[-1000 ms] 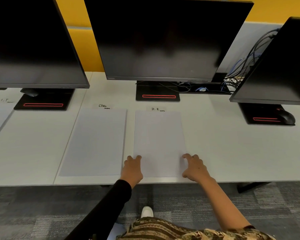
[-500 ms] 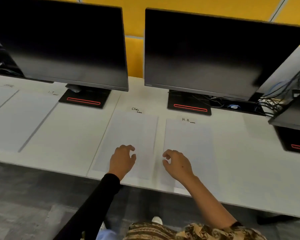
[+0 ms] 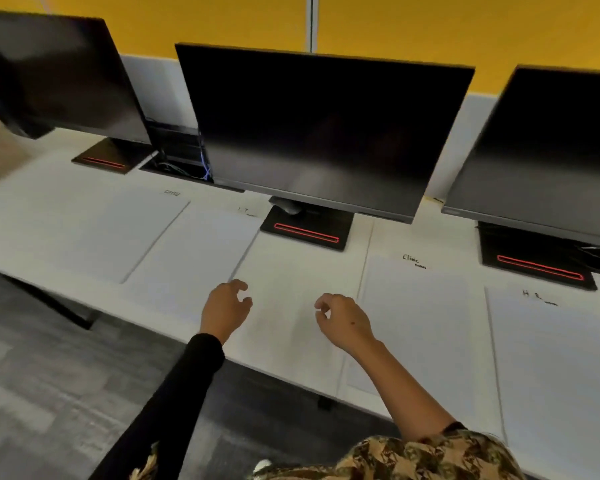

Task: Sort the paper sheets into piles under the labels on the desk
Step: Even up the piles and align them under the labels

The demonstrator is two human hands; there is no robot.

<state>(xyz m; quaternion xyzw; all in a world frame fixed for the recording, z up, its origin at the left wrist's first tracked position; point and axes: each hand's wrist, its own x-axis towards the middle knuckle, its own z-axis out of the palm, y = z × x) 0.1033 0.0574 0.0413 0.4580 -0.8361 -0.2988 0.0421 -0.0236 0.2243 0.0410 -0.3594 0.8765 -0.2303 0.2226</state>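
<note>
The paper sheets are plain, pale white rectangles lying flat on the desk [image 3: 291,271], with any print too faint to read. 4 piles show, each below 1 handwritten label. The far-left pile [image 3: 94,233] lies under a blurred label [image 3: 172,192]. The I.T pile [image 3: 194,251] lies under the I.T label [image 3: 246,211], the Clinic pile [image 3: 416,323] under the Clinic label [image 3: 413,261], and the H.R pile [image 3: 551,358] under the H.R label [image 3: 537,296]. Whether each holds 1 sheet or several cannot be told.

The 2 hands hover over bare desk between the I.T pile and the Clinic pile. The left hand [image 3: 224,308] and right hand [image 3: 343,320] both have loosely curled fingers that hold nothing. Behind stand 3 dark monitors [image 3: 326,133].
</note>
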